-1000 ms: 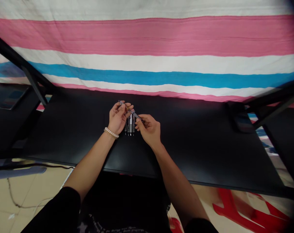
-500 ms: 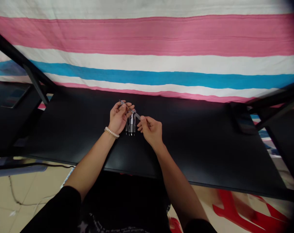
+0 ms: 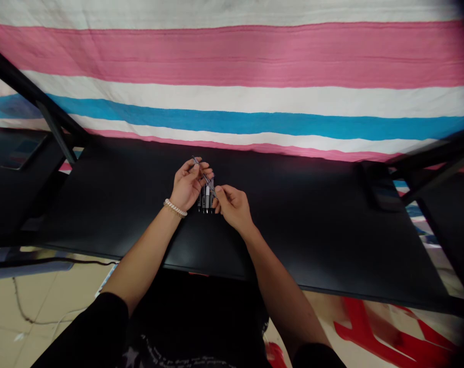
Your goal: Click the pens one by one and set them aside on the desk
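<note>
My left hand (image 3: 188, 185), with a pale beaded bracelet on the wrist, pinches a thin, pen-like item (image 3: 204, 177) that slants down to the right. Its lower end meets the fingertips of my right hand (image 3: 234, 204), which are closed around what looks like a greyish clip or cap part, too small to make out. Beneath and between the hands, several dark pens (image 3: 204, 203) lie side by side on the black table (image 3: 312, 220), their tips toward me. My fingers hide part of them.
A black phone-like object (image 3: 383, 186) lies at the table's right side. Black metal bars slant at both sides, and a striped cloth (image 3: 232, 56) hangs behind. Red plastic stools (image 3: 370, 327) stand below at the right; cables lie on the floor at the left.
My right hand has moved slightly left and down, closer to my left hand. The thin item now slants more steeply. My left hand has barely moved.
</note>
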`<state>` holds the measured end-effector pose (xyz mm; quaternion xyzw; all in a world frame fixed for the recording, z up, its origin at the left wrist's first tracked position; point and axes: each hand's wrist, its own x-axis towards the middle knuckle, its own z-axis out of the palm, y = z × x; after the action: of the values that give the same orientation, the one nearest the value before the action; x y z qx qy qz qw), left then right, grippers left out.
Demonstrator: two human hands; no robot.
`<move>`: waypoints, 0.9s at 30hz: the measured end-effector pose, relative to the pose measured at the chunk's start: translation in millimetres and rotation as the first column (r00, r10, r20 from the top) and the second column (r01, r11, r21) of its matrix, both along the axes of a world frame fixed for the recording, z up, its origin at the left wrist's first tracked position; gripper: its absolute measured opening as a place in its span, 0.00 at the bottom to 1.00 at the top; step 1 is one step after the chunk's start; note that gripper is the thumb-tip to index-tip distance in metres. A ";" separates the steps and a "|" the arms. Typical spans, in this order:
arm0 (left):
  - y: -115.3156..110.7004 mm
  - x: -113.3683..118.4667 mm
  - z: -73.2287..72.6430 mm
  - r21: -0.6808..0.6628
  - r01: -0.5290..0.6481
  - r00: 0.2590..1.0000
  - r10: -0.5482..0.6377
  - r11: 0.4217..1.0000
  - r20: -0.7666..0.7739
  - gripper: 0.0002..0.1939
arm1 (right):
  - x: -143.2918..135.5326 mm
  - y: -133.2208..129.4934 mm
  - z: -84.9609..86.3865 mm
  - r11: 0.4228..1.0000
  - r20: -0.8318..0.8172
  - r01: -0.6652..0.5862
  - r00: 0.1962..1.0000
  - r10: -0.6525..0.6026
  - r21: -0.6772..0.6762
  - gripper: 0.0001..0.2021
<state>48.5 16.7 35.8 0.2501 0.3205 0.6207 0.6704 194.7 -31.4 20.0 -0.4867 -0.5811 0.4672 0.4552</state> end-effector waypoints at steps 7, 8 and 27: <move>13.1 -52.7 19.3 -0.133 -0.059 0.987 0.077 0.989 0.138 0.21 | 6.0 4.3 -0.9 0.981 0.188 0.113 0.972 -0.142 0.159 0.16; 14.6 -63.5 21.1 -0.163 -0.094 0.982 0.118 0.982 0.146 0.21 | 6.5 4.7 -1.3 0.979 0.216 0.116 0.965 -0.152 0.171 0.15; 35.4 -113.9 -22.3 0.172 -0.449 0.419 0.377 0.877 -0.826 0.31 | 12.1 6.6 -5.5 0.943 0.568 -0.256 0.818 0.095 0.212 0.03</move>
<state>-65.4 52.0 13.5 0.4044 0.6763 0.5546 0.2674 206.8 -24.8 14.5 -0.4750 -0.7897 0.2614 0.2872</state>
